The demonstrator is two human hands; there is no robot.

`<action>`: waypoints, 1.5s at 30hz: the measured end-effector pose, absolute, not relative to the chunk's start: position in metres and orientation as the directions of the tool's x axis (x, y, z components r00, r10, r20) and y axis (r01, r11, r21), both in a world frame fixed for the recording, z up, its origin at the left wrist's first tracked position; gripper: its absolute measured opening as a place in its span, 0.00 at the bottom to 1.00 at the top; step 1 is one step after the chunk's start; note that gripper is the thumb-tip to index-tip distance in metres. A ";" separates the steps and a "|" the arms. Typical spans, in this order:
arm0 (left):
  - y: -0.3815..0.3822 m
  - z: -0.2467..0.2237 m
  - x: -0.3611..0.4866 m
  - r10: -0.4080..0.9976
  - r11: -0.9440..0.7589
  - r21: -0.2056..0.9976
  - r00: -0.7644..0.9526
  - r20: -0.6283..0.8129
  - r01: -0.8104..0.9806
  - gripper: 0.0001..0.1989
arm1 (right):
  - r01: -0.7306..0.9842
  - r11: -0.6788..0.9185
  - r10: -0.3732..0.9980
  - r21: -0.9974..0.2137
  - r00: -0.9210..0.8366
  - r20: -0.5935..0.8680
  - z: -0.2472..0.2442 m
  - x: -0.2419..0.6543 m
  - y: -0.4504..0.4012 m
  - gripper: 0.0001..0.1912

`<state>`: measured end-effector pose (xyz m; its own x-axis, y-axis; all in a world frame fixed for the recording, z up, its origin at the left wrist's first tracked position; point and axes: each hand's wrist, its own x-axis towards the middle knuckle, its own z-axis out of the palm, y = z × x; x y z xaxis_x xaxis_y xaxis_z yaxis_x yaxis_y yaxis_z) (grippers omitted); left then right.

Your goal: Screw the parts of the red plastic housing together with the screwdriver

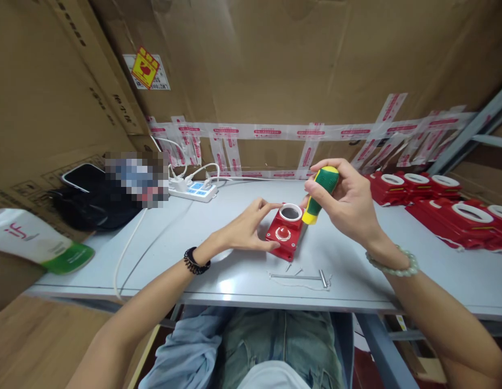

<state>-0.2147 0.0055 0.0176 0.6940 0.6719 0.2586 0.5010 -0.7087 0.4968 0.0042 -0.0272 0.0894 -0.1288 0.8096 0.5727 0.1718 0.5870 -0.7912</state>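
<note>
At mid-desk point(234, 275), near the front edge: red housing point(286, 252), lying flat, white ring point(291, 220) at its far end, red dome nearer. Left hand point(245, 229) spread along its left side, a finger at the ring, thumb at the near corner. Right hand point(352, 205) pinches a green-and-yellow screwdriver point(322, 188), tilted; its tip can't be made out. Step in hand, my reading: screwdriver work on the housing; next move calls for a steady body and the tip squarely seated. Just nearer, loose screws point(288, 267) and a T-shaped metal rod point(299, 277). Right: similar red housings point(449, 219). Left: tube marked "if" point(32, 237). Behind: carton point(254, 65), red-and-yellow sticker point(145, 67); label beneath seems to start "LM27".
</note>
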 end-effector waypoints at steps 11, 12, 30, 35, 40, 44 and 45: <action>0.023 0.004 -0.203 0.627 -0.722 0.549 0.732 0.265 0.420 0.59 | 0.280 0.679 0.721 -0.679 -0.078 0.689 0.070 -0.004 -0.023 0.13; 0.022 0.005 -0.203 0.626 -0.725 0.554 0.727 0.282 0.410 0.59 | 0.272 0.681 0.719 -0.680 -0.073 0.691 0.070 -0.004 -0.022 0.12; 0.028 -0.007 -0.206 0.632 -0.664 0.680 0.719 0.290 0.310 0.56 | 0.822 0.562 0.477 -0.093 -0.230 0.848 0.082 -0.016 -0.043 0.07; 0.025 -0.003 -0.206 0.626 -0.650 0.697 0.733 0.266 0.302 0.56 | 0.959 0.275 0.618 0.070 -0.232 0.751 0.101 -0.018 -0.054 0.21; 0.028 -0.004 -0.207 0.628 -0.661 0.681 0.729 0.273 0.314 0.55 | 0.898 0.423 0.716 0.117 -0.411 0.564 0.119 -0.019 -0.055 0.13; 0.029 -0.004 -0.207 0.629 -0.656 0.688 0.728 0.274 0.309 0.53 | 0.735 0.677 0.678 -0.009 -0.620 0.395 0.133 -0.003 -0.047 0.09; 0.028 -0.003 -0.207 0.628 -0.655 0.690 0.730 0.269 0.309 0.52 | 0.659 0.750 0.636 -0.054 -0.697 0.332 0.137 0.003 -0.045 0.09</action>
<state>-0.2069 0.0283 -0.0033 0.7303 0.6279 0.2689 0.3090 -0.6548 0.6898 0.0029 -0.0454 0.1369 -0.6965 0.6362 0.3318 0.6594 0.7499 -0.0536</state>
